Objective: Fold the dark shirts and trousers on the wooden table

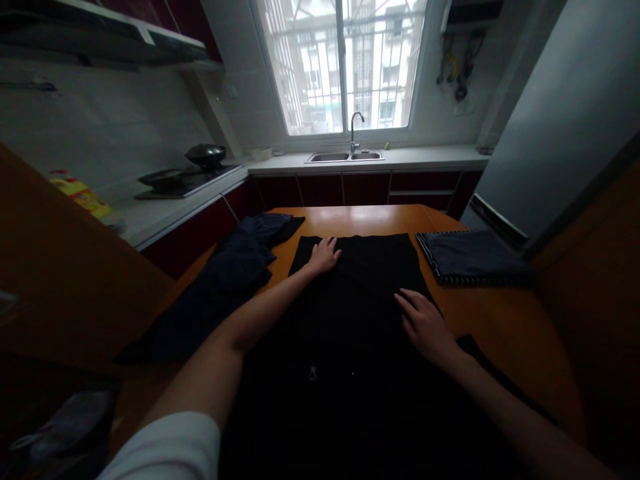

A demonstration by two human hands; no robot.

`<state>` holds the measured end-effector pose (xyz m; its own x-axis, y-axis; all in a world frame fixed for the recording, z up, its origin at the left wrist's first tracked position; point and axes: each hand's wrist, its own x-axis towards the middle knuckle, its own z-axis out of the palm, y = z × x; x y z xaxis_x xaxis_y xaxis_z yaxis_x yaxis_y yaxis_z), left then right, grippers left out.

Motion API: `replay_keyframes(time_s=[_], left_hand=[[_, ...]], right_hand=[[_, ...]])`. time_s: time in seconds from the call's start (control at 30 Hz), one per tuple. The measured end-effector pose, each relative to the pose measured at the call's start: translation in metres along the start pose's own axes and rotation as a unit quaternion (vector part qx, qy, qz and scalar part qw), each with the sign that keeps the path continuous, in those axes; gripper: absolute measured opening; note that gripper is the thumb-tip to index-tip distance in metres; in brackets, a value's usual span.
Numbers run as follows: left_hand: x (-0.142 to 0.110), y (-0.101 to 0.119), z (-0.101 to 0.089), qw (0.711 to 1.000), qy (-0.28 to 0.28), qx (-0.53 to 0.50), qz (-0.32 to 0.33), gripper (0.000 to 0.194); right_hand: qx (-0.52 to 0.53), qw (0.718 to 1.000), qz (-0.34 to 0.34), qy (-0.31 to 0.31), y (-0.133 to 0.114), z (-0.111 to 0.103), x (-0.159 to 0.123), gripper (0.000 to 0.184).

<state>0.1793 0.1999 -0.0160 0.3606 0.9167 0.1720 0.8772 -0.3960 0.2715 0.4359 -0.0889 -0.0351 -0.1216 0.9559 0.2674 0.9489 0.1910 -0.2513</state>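
Note:
A black garment [360, 320] lies spread over the wooden table, its far edge straight and its near part running down out of view. A small light mark shows on its lower middle. My left hand [324, 255] rests near the garment's far left corner, fingers spread on the cloth. Over the right side, my right hand [424, 323] lies on or just above the fabric, its fingers stretched out and apart. Neither hand grips anything. The garment's exact kind is hard to make out in the dim light.
Dark blue clothes [225, 280] lie loosely along the table's [505, 320] left side. Folded grey-blue cloth [477, 257] with a striped edge sits at the right. Beyond are a sink [327, 157], a faucet [354, 130] and a stove [195, 180] with pans. A fridge [565, 113] stands right.

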Motion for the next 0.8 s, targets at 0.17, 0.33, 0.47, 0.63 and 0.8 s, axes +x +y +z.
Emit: replay_keyframes(time_s=[0.17,0.33,0.47,0.63,0.8], left_hand=[[-0.033,0.025,0.017,0.999,-0.017,0.023,0.040,0.061],[-0.043,0.033,0.007,0.991,0.104,0.046,0.069,0.053],[-0.044,0.033,0.004,0.994,0.091,0.035,0.047,0.052],[-0.041,0.028,0.006,0.996,0.076,0.007,0.052,0.051],[-0.037,0.025,0.009,0.998,0.038,-0.006,0.055,0.050]], right_hand=[[-0.039,0.993,0.089,-0.071,-0.003,0.013,0.009,0.070],[-0.021,0.993,0.069,-0.090,-0.034,0.019,0.053,0.070],[0.031,0.989,-0.059,-0.135,-0.067,0.035,0.109,0.066],[-0.015,0.992,-0.012,-0.125,-0.007,0.035,0.179,0.063],[-0.062,0.982,0.156,-0.085,0.056,0.015,0.219,0.062]])
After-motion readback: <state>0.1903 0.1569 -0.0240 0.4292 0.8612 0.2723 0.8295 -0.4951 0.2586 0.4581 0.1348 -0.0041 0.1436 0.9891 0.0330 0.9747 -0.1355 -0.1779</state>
